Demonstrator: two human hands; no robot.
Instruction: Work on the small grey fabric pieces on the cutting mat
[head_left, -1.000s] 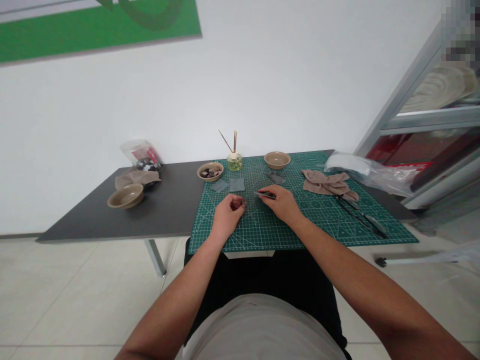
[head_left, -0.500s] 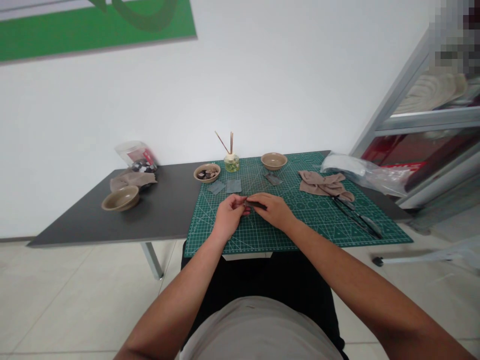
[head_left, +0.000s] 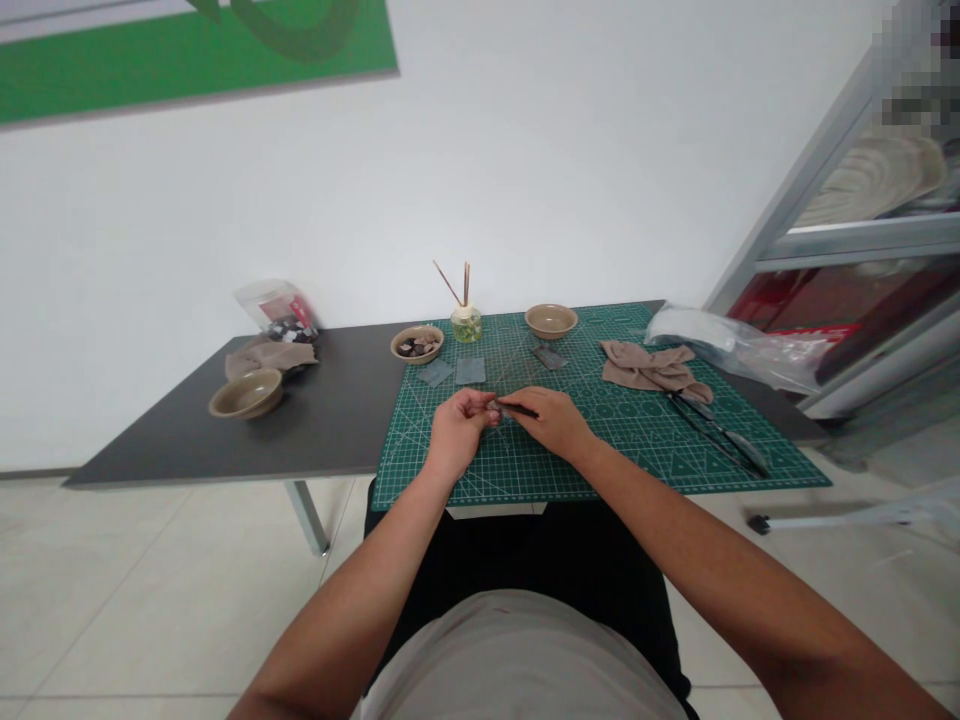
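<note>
Dark strip [head_left: 517, 409] in play: I have it at the desk's [head_left: 330, 430] right half, above the cutting mat [head_left: 409, 440], left of centre and short of the front edge. My right hand [head_left: 553, 420] grips it, thumb and fingers closed; my left hand [head_left: 454, 432] pinches what may be a small piece [head_left: 493, 406], though blur leaves me unsure. I judge the step as working one against the other; next calls for a firm left pinch and a level strip.
</note>
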